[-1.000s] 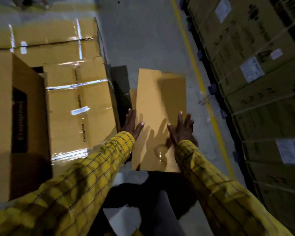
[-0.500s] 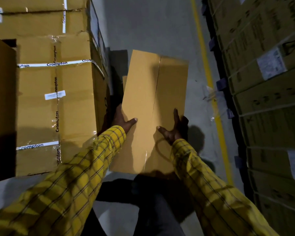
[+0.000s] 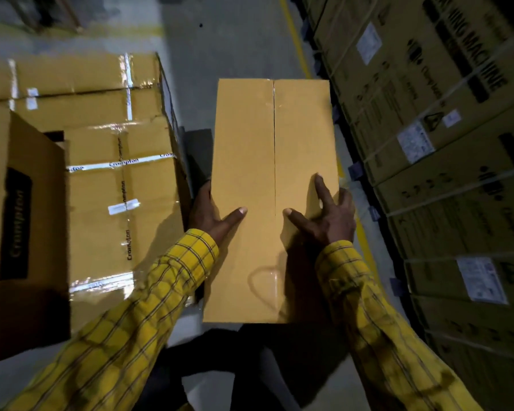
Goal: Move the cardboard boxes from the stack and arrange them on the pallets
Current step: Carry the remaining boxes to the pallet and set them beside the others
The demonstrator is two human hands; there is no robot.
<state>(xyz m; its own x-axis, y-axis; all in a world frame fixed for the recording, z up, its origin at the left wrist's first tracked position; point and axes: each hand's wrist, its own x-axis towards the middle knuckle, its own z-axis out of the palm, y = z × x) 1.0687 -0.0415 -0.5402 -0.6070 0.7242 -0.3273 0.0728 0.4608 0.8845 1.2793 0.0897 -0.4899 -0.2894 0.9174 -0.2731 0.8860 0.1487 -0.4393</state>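
Note:
A long plain cardboard box (image 3: pixel 258 161) with a taped centre seam is held up in front of me, level, above the grey floor. My left hand (image 3: pixel 211 213) grips its left side, thumb lying on the top face. On the right side, my right hand (image 3: pixel 328 215) clasps the edge with its thumb and a finger spread over the top. To the left stands a stack of taped cardboard boxes (image 3: pixel 113 185) printed with a brand name.
A wall of large strapped cartons (image 3: pixel 445 149) with white labels runs along the right, behind a yellow floor line (image 3: pixel 294 40). A box with a dark printed panel (image 3: pixel 15 221) stands at the near left. Grey concrete aisle (image 3: pixel 226 40) stretches ahead.
The box has risen from low near the floor to a raised, level position in front of me. Both hands went from resting on top to gripping its sides.

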